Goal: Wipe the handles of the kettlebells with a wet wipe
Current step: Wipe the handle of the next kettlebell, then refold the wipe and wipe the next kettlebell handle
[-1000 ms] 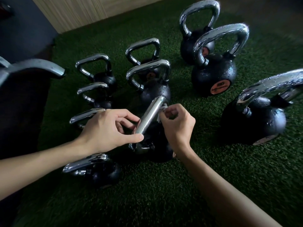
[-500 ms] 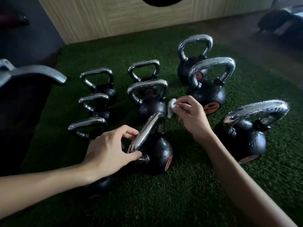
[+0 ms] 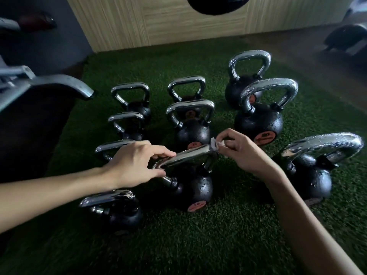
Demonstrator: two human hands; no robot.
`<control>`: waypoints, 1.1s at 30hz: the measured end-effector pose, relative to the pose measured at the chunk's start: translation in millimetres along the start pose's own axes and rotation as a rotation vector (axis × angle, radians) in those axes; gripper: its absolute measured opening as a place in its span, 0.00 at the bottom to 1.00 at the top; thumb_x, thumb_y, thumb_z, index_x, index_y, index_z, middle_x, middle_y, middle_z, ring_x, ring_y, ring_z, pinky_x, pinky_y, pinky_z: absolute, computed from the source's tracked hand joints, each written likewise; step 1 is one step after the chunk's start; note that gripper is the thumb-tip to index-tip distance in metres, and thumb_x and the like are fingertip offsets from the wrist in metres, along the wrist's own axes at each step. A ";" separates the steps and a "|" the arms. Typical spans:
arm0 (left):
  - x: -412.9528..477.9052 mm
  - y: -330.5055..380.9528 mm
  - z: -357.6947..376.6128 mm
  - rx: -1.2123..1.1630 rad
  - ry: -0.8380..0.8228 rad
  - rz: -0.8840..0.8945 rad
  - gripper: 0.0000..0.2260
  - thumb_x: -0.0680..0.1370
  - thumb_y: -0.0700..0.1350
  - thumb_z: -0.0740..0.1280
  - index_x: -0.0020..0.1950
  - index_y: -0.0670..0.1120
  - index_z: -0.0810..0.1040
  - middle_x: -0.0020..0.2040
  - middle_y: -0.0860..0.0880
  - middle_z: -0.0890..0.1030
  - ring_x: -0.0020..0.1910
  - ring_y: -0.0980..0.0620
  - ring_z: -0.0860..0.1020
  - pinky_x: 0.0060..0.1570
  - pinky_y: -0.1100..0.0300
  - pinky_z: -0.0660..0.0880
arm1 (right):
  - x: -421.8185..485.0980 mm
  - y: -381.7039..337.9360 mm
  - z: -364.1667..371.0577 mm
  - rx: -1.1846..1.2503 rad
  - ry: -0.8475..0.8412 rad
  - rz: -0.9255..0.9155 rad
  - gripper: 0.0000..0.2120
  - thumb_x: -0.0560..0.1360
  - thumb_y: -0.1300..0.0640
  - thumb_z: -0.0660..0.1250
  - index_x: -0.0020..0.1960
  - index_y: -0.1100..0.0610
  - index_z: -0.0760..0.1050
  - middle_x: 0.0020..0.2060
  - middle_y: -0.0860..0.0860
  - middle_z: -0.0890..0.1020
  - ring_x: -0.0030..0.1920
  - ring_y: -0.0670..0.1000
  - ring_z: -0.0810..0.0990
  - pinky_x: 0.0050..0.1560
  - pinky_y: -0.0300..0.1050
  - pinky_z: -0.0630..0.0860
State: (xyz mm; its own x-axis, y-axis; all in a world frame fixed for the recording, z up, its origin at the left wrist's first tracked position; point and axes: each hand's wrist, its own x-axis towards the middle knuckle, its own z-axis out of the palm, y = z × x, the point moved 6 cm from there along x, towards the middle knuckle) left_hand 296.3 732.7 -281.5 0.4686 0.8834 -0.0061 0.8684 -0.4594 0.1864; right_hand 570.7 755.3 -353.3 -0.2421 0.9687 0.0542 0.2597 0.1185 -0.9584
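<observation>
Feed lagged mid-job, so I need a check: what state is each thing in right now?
Left hand: grips the handle of the near kettlebell, at its left end.
Right hand: pinches the wipe.
Wipe: crumpled, at that handle's right corner.
Near kettlebell: standing on the turf.
Far-right kettlebell: standing, handle beaded with droplets.
Other kettlebells: standing, untouched.

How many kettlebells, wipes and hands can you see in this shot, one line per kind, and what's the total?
Black kettlebells with chrome handles: 10
White wet wipe: 1
Bare hands: 2, the left hand gripping one chrome handle, the right hand pinching the wipe
Total: 13
</observation>
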 end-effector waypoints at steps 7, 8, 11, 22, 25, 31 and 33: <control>17.3 -8.9 -5.3 0.131 0.047 0.201 0.26 0.69 0.63 0.77 0.66 0.69 0.76 0.40 0.56 0.79 0.41 0.56 0.77 0.54 0.54 0.73 | -30.1 -3.9 5.1 -0.090 0.198 0.038 0.06 0.80 0.49 0.71 0.53 0.47 0.75 0.41 0.47 0.88 0.34 0.52 0.74 0.40 0.51 0.70; 18.0 -10.8 -4.3 0.133 0.044 0.213 0.26 0.69 0.64 0.76 0.67 0.69 0.76 0.40 0.56 0.80 0.41 0.56 0.78 0.55 0.52 0.74 | -31.4 -5.7 5.8 -0.083 0.197 0.034 0.06 0.79 0.49 0.71 0.52 0.48 0.75 0.40 0.47 0.88 0.35 0.52 0.74 0.41 0.51 0.70; 23.2 -12.3 -5.2 0.079 -0.008 0.262 0.27 0.68 0.63 0.78 0.66 0.67 0.76 0.47 0.61 0.83 0.47 0.59 0.79 0.60 0.49 0.73 | -36.3 -7.7 8.8 -0.074 0.219 0.042 0.06 0.79 0.52 0.72 0.52 0.49 0.76 0.37 0.47 0.87 0.35 0.46 0.75 0.42 0.49 0.70; 102.8 95.3 -4.9 -0.388 -0.073 0.396 0.16 0.73 0.54 0.75 0.57 0.59 0.74 0.53 0.60 0.79 0.47 0.59 0.80 0.47 0.57 0.79 | -74.3 -44.7 -53.4 -0.164 0.499 0.140 0.04 0.76 0.56 0.75 0.48 0.50 0.81 0.40 0.48 0.88 0.36 0.42 0.81 0.41 0.44 0.74; 149.9 138.0 9.7 -0.444 -0.167 0.360 0.13 0.72 0.47 0.74 0.55 0.57 0.78 0.50 0.59 0.82 0.43 0.60 0.80 0.43 0.62 0.77 | -106.7 -70.3 -101.6 -0.430 0.706 0.160 0.05 0.74 0.54 0.77 0.45 0.47 0.82 0.40 0.42 0.87 0.41 0.41 0.84 0.47 0.46 0.78; 207.7 208.6 45.2 -0.431 -0.386 0.379 0.17 0.71 0.50 0.78 0.57 0.56 0.80 0.52 0.57 0.84 0.53 0.56 0.81 0.55 0.59 0.79 | -145.5 -79.5 -143.9 -0.786 0.898 0.301 0.07 0.71 0.56 0.79 0.42 0.46 0.83 0.41 0.43 0.83 0.37 0.33 0.77 0.40 0.23 0.67; 211.5 214.7 57.4 -0.436 -0.447 0.386 0.21 0.68 0.54 0.81 0.59 0.55 0.81 0.53 0.56 0.84 0.53 0.56 0.81 0.54 0.60 0.79 | -146.8 -75.1 -151.6 -0.831 0.903 0.317 0.07 0.70 0.55 0.79 0.42 0.46 0.83 0.43 0.44 0.82 0.38 0.33 0.76 0.41 0.23 0.66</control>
State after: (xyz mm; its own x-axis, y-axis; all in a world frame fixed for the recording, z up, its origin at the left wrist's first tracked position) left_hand 591.1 815.6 -299.2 0.8307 0.5006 -0.2437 0.5280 -0.5693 0.6302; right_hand 728.4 637.1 -246.8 0.5746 0.7443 0.3405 0.7754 -0.3619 -0.5175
